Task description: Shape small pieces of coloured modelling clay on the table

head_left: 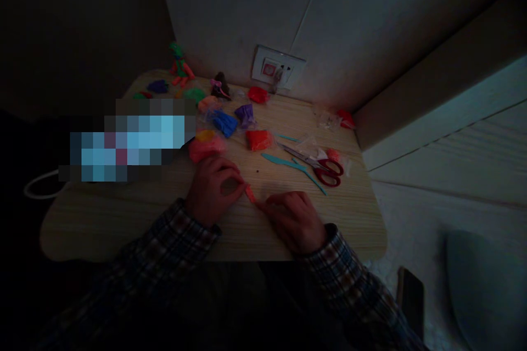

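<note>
Between my two hands, just above the wooden table [164,230], is a short strip of orange-pink modelling clay [250,193]. The thumb and forefinger of my left hand [214,186] pinch its upper end. My right hand [297,219] is closed, its fingertips at the strip's lower end. Beyond the left hand lies a larger pink pack of clay [208,148]. Red-handled scissors [327,171] and a turquoise plastic modelling knife [280,161] rest to the right, past my right hand.
Wrapped clay packs in red [259,140], blue [224,122] and purple [246,115] lie behind. A green and orange clay figure [180,66] stands at the back left. At left is a blurred-out bright screen [135,140]. A wall socket [278,68] is behind the table.
</note>
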Tool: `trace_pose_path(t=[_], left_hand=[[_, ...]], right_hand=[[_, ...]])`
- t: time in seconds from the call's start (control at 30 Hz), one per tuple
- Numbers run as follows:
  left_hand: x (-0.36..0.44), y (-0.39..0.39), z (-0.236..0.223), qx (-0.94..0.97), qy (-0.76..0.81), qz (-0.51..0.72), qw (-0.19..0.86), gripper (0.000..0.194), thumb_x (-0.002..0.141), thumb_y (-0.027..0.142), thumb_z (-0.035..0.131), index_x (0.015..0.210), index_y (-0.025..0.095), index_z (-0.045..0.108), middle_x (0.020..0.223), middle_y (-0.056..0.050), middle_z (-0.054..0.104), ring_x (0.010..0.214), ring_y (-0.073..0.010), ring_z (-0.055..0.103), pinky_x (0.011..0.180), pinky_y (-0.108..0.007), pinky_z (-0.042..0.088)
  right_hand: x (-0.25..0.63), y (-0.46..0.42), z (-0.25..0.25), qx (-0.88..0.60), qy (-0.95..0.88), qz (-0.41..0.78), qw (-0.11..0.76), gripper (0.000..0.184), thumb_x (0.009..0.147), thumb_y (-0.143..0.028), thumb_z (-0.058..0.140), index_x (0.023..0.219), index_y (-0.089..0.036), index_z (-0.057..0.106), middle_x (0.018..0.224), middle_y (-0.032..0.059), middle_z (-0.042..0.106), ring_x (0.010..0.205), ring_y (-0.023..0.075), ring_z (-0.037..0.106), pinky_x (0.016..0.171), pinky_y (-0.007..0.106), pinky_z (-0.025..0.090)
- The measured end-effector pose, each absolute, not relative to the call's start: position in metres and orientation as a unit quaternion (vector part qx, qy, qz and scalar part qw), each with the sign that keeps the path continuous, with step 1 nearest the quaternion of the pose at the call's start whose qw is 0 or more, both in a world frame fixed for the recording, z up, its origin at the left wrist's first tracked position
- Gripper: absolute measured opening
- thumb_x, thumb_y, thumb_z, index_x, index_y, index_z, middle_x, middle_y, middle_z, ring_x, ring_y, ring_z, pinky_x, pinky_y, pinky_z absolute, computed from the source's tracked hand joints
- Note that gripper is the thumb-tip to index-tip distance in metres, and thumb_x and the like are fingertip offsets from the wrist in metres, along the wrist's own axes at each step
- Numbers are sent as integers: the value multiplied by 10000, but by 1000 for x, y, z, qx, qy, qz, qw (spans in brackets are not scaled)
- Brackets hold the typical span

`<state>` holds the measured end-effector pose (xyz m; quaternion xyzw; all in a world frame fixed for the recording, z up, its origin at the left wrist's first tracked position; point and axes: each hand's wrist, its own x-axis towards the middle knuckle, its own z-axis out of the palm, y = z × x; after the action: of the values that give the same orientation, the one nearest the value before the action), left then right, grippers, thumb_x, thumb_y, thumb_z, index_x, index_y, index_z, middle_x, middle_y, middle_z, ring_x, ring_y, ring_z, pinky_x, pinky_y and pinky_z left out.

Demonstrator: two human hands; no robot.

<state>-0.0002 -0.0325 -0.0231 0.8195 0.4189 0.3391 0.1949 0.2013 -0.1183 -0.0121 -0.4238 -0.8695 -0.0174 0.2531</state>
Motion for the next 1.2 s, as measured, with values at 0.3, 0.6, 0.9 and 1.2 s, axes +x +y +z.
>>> trace_pose_path(t=[0.3,0.6,0.9,1.2], left_hand=[[-8,-34,-21,813,406,381,170,92,826,217,590,759,162,623,837,-43,627,860,-203,594,824,-392,511],[-11,-36,-19,815,398,392,156,112,853,214,554,777,155,611,835,-47,633,852,-199,608,804,-392,521],[-10,-38,-17,832,370,394,128,76,840,195,563,784,175,611,848,-40,622,859,-195,586,837,-390,513],[-25,-43,-25,911,230,337,65,281,865,109,416,981,197,656,1013,-79,590,948,-231,510,853,-462,454]], right_hand=[[202,-120,-11,-412,-886,-42,211,439,908,-131,430,1343,-171,476,940,64,658,812,168,569,752,348,425],[201,-119,-10,-419,-887,-32,193,491,901,-146,424,1391,-166,411,937,63,623,811,173,563,746,357,424],[201,-121,-10,-421,-884,-35,199,510,894,-157,419,1403,-175,395,930,66,609,809,173,559,766,363,415],[202,-120,-10,-417,-887,-32,193,448,895,-163,421,1340,-154,477,917,70,603,822,179,549,763,356,406]])
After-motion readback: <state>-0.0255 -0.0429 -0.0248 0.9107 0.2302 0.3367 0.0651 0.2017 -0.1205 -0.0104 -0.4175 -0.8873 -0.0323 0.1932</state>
